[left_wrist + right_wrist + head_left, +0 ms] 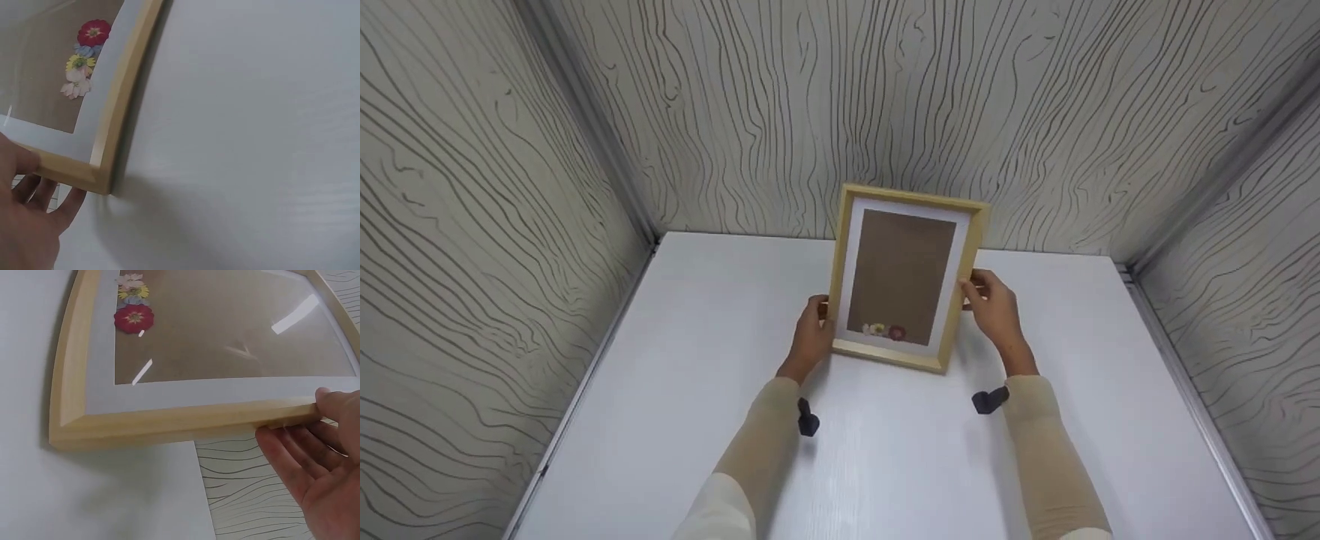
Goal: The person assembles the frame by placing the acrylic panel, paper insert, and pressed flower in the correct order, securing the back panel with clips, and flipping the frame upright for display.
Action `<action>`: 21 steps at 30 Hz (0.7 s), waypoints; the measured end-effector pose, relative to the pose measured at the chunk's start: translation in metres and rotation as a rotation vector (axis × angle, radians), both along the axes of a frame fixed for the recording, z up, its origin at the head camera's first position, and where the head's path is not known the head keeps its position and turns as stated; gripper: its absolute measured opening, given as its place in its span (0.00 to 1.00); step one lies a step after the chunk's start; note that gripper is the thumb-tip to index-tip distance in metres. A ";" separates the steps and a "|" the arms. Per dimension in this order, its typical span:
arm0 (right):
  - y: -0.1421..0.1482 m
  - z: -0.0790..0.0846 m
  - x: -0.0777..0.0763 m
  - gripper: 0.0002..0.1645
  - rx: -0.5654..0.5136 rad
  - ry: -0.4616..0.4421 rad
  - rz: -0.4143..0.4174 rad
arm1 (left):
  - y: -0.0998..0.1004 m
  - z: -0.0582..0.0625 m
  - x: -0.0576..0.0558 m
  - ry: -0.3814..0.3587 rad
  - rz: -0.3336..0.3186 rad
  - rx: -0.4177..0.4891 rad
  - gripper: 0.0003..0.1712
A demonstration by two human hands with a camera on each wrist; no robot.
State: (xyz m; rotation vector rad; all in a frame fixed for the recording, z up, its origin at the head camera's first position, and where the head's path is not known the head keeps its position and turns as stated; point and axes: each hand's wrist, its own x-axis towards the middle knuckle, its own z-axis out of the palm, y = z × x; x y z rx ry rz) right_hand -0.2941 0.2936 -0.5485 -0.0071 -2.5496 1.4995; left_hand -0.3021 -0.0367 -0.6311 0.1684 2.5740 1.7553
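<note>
Both hands hold a light wooden picture frame [911,196], which stands tilted over the white table in the head view. Inside it, a white mat borders a brown backing [904,270]. Pressed flowers lie along the backing's lower edge, among them a red flower [134,318] and a yellow one [80,62]. My left hand [812,335] grips the frame's left side near the lower corner, thumb in front and fingers behind. At the right side, about mid-height, my right hand [994,309] pinches the edge between thumb and fingers. Glare on the front shows a clear pane.
The white table [720,315] spreads around the frame. Wood-grain patterned panels [780,112] rise behind it and at both sides, joined by grey metal strips [585,120]. A small black camera mount [808,418] sits on the left wrist, another [988,401] on the right.
</note>
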 end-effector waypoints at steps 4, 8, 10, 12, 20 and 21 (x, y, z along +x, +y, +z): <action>0.001 0.001 -0.009 0.29 0.048 0.013 -0.047 | 0.005 -0.002 0.001 0.019 -0.011 0.038 0.24; 0.001 0.003 -0.015 0.28 0.079 0.021 -0.072 | 0.008 -0.003 0.003 0.025 -0.010 0.058 0.24; 0.001 0.004 -0.017 0.28 0.096 0.018 -0.082 | 0.010 -0.004 0.003 0.023 -0.011 0.061 0.24; 0.000 0.004 -0.018 0.27 0.112 0.010 -0.097 | 0.010 -0.004 0.004 0.022 -0.014 0.061 0.24; 0.001 0.002 -0.019 0.28 0.135 0.001 -0.092 | 0.009 -0.002 0.003 0.025 -0.018 0.057 0.24; 0.001 0.002 -0.019 0.29 0.131 0.005 -0.078 | 0.009 -0.002 0.002 0.024 -0.017 0.053 0.24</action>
